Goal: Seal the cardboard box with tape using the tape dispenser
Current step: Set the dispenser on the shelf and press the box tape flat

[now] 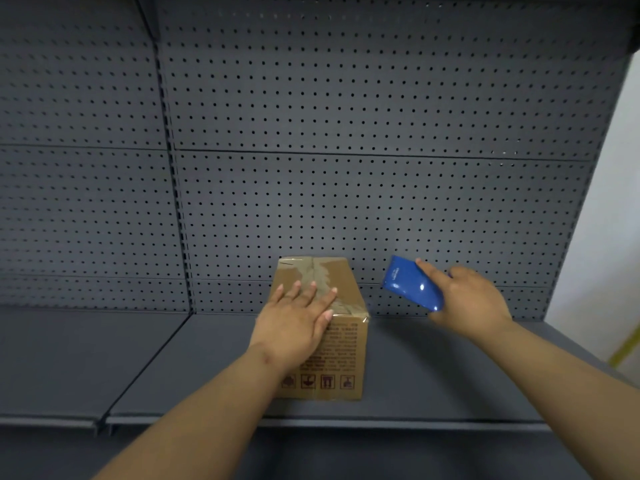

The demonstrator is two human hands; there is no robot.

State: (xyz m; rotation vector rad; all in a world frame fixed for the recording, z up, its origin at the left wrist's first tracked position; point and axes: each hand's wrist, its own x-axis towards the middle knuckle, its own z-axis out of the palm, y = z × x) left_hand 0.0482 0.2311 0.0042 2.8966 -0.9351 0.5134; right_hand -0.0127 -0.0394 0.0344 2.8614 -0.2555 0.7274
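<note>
A brown cardboard box (341,344) stands on the dark grey shelf (433,375), its top flaps closed. Clear tape (320,271) runs along the top seam and folds down over the front edge. My left hand (294,318) lies flat on the box top with fingers straight, pressing on the tape. My right hand (471,299) grips a blue tape dispenser (412,284), held in the air to the right of the box, apart from it. The tape roll inside the dispenser is hidden.
A grey pegboard back panel (346,133) rises right behind the box. The shelf's front edge (311,422) runs across near me. A second shelf section (69,358) adjoins on the left. A white wall (616,220) borders the shelving on the right.
</note>
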